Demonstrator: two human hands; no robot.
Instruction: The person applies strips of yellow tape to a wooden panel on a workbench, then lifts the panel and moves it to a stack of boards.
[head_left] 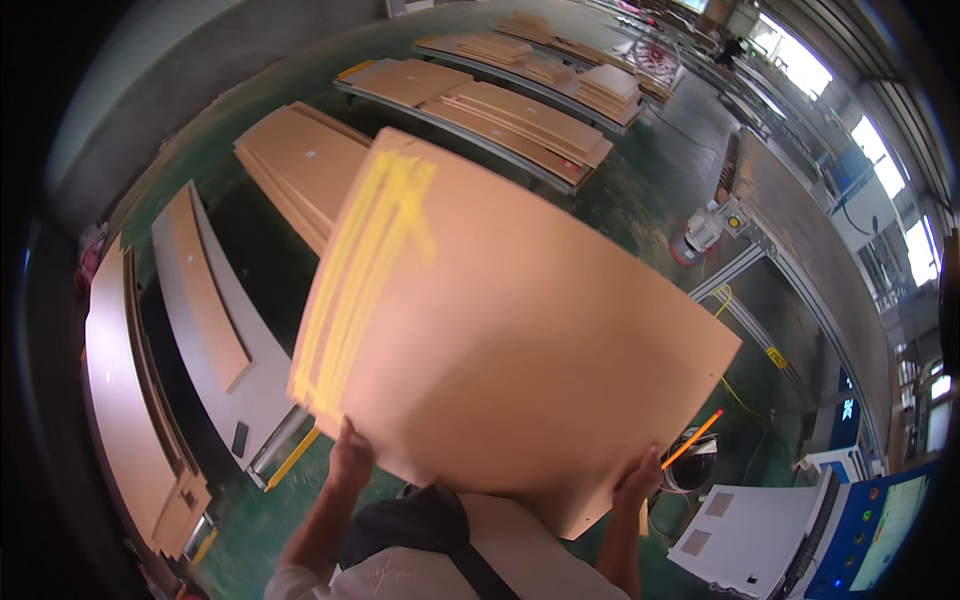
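Note:
A large brown board is held up in front of me, tilted, its broad face toward me. Yellow tape strips run along its left side. My left hand grips the lower left edge, with the thumb on the face and the other fingers hidden behind. At the lower right edge my right hand is closed on the board in the same way. An orange pencil-like stick juts out beside my right fingers; whether they hold it I cannot tell.
Brown boards lie stacked on low conveyors at the back. On the left are a grey-topped table bearing a narrow panel and a dark phone, and another board stack. A machine frame and control console stand right.

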